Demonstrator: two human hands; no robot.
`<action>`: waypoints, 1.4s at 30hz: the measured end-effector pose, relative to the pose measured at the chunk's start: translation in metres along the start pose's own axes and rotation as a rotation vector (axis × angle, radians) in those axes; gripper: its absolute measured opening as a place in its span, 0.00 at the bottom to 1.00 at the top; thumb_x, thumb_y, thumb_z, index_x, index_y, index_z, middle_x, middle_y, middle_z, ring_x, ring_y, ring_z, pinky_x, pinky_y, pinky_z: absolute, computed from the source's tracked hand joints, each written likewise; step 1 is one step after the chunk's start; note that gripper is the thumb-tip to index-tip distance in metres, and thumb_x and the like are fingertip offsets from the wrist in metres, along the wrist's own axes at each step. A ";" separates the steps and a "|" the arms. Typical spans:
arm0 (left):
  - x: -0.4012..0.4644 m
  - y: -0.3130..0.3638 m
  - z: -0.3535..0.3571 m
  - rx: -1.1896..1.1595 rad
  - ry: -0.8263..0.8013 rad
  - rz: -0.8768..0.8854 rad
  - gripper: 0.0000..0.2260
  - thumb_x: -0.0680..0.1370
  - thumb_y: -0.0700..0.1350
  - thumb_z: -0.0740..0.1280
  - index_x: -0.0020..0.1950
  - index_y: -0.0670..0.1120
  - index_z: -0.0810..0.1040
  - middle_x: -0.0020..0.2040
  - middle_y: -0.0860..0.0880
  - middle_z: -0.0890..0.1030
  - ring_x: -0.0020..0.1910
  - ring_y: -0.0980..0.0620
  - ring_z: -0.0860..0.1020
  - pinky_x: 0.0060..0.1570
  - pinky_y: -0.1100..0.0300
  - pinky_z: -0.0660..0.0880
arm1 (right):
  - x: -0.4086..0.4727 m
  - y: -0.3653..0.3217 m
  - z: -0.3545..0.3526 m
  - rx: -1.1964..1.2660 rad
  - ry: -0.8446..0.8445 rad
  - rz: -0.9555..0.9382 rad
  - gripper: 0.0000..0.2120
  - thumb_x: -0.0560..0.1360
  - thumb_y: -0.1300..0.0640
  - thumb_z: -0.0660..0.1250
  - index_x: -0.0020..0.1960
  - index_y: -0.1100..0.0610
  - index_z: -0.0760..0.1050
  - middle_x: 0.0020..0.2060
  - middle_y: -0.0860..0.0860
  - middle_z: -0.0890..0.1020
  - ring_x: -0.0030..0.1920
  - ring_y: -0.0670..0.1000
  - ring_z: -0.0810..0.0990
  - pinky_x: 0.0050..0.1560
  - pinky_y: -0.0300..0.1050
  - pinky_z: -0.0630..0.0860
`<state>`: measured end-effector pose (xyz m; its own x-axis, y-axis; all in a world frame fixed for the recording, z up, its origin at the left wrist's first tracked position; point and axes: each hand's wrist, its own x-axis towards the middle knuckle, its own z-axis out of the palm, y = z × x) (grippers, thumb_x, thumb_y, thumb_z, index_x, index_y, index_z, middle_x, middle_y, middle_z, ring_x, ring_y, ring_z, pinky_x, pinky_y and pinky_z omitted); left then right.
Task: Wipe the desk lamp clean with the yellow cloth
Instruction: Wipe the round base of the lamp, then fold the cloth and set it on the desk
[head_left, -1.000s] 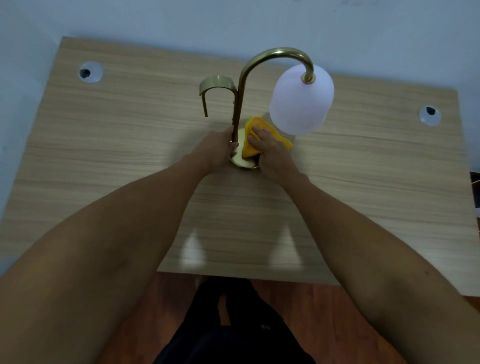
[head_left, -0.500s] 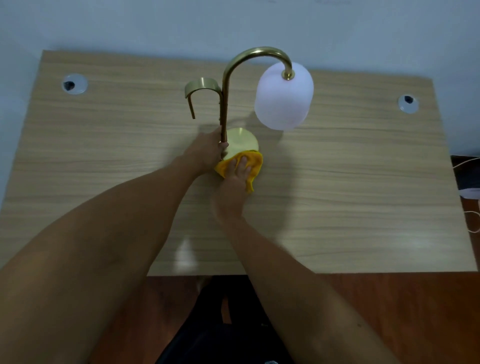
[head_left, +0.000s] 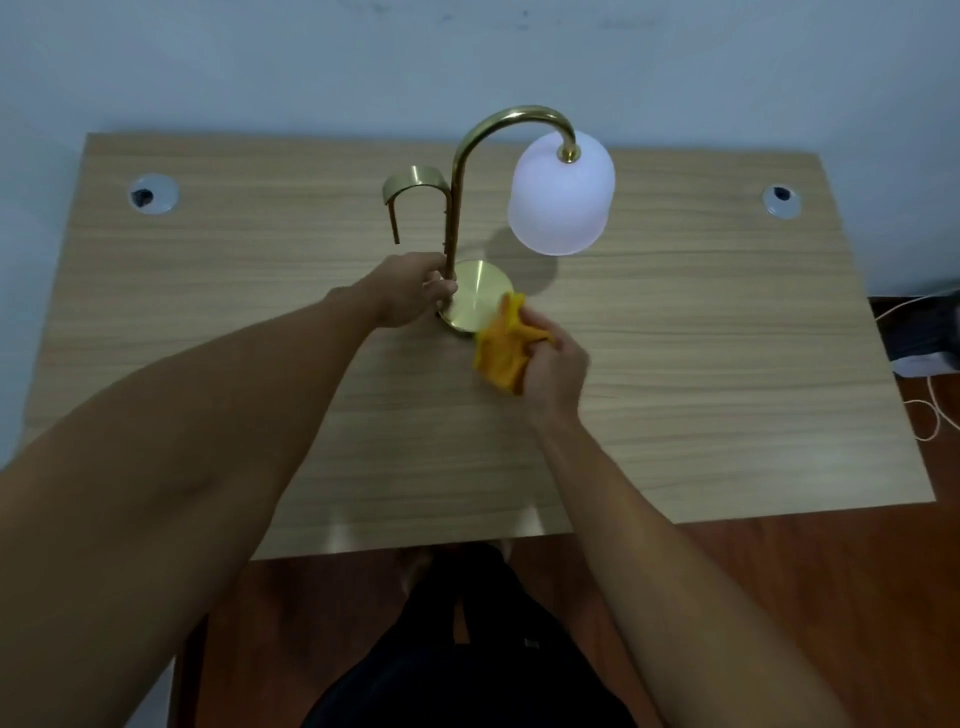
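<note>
Mid-task, by my read: right hand (head_left: 558, 371) has the yellow cloth (head_left: 501, 345) bunched in closed fingers, its far tip touching the near-right rim of the round brass base (head_left: 480, 291), so the base is the part being worked. Whether stem (head_left: 453, 218), arch or white shade (head_left: 561, 195) are wiped yet, can't tell; no visible dirt either way. Left hand (head_left: 410, 291) is wrapped around the stem's foot, steadying the desk lamp (head_left: 511, 117). Lamp sits mid-desk (head_left: 727, 364), toward the far edge. Long axis vertical, upright; the gooseneck arches right and the shade hangs mouth-down, right of the stem, clear of the desk.
</note>
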<state>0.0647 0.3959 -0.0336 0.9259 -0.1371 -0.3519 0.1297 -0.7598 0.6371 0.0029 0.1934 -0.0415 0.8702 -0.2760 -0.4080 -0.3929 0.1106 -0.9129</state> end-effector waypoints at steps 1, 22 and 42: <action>0.001 0.000 0.000 -0.006 -0.013 0.000 0.10 0.83 0.50 0.62 0.60 0.47 0.78 0.53 0.50 0.80 0.53 0.51 0.76 0.51 0.57 0.70 | 0.007 -0.004 -0.001 0.039 0.059 -0.045 0.19 0.73 0.73 0.60 0.55 0.61 0.84 0.44 0.50 0.86 0.41 0.42 0.85 0.39 0.37 0.81; 0.019 -0.001 0.000 0.027 -0.090 -0.021 0.11 0.83 0.51 0.62 0.59 0.47 0.78 0.56 0.47 0.83 0.54 0.48 0.80 0.51 0.56 0.73 | -0.042 0.058 0.109 -0.762 -0.064 -0.352 0.25 0.76 0.70 0.60 0.72 0.64 0.68 0.74 0.60 0.63 0.71 0.61 0.67 0.70 0.57 0.69; -0.083 -0.040 -0.014 -0.667 0.117 -0.362 0.21 0.80 0.58 0.61 0.55 0.41 0.82 0.45 0.44 0.83 0.42 0.47 0.79 0.42 0.55 0.73 | -0.053 0.010 0.068 0.043 -0.593 0.538 0.17 0.79 0.53 0.63 0.67 0.53 0.76 0.60 0.60 0.83 0.59 0.62 0.82 0.58 0.58 0.80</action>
<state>-0.0126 0.4467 -0.0200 0.8115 0.1441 -0.5664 0.5844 -0.1949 0.7877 -0.0275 0.2739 -0.0300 0.5823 0.3777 -0.7199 -0.8024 0.1242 -0.5838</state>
